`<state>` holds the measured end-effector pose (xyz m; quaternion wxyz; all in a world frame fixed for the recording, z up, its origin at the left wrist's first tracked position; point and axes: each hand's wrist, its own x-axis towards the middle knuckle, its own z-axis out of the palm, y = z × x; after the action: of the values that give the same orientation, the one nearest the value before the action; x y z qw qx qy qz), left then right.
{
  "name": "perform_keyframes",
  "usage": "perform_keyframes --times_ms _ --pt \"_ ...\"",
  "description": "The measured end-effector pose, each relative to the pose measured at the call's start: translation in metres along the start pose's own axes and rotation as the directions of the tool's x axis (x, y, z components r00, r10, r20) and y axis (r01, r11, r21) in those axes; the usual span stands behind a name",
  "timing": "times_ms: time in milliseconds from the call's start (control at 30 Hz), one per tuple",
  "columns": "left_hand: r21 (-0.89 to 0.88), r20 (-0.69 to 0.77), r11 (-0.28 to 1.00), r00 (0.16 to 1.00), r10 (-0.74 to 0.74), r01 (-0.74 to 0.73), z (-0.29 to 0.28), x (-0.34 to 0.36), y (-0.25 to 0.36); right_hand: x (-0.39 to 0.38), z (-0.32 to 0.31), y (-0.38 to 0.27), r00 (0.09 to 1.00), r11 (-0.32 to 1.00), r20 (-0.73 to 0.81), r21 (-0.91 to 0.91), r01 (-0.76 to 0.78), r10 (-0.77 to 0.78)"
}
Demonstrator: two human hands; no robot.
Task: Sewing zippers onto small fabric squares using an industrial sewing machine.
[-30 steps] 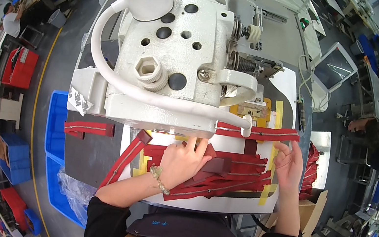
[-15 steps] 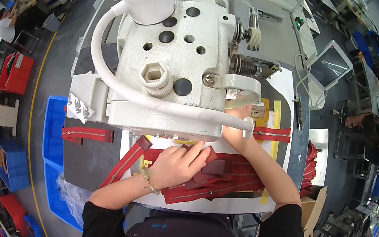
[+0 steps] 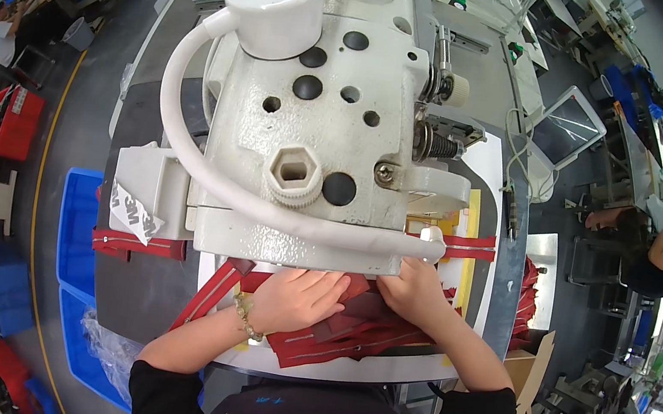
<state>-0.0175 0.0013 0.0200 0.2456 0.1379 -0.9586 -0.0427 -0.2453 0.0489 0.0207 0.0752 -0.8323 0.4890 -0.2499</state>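
Note:
Just below the head of a white sewing machine, both hands are at a pile of red zippers with metal teeth. My left hand lies flat over the pile, its fingers stretched out and touching a dark red patch. My right hand is at the front right corner of the machine head, its fingers curled in. What those fingers hold is hidden. A single red zipper slants past my left wrist. Another zipper strip lies on the right, across yellow tape.
Blue bins stand to the left, with clear plastic film in the lower one. More red zippers hang at the right edge by a cardboard box. A screen stands at the back right. Other people sit farther off.
My right hand has drawn back toward me from behind the machine head's right side to its front corner. My left hand has flattened onto the zippers. The whole view has shifted slightly.

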Motion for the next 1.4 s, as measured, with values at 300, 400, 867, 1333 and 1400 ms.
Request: perform_keyframes --times_ms 300,400,867,1333,1400 --pt "-0.088 0.088 0.992 0.992 -0.088 0.096 0.004 -0.004 0.004 -0.008 -0.007 0.005 0.993 0.997 0.099 -0.037 -0.06 0.064" --pt "-0.032 0.047 0.998 0.997 -0.053 0.054 0.001 -0.004 0.002 -0.011 -0.001 0.011 0.984 0.996 0.171 -0.073 -0.042 0.054" --pt "-0.101 0.053 0.989 0.993 -0.104 0.109 0.007 -0.007 0.001 -0.01 0.007 0.007 0.988 0.998 0.153 -0.067 0.011 -0.001" --pt "-0.197 0.089 0.978 0.995 -0.048 0.065 0.007 -0.008 0.001 0.001 0.001 0.013 0.991 0.995 0.13 0.097 -0.021 0.008" --pt "-0.158 0.052 0.983 0.995 -0.089 0.096 0.024 -0.016 0.005 0.003 0.0 0.015 0.99 0.994 0.142 0.11 -0.007 -0.009"
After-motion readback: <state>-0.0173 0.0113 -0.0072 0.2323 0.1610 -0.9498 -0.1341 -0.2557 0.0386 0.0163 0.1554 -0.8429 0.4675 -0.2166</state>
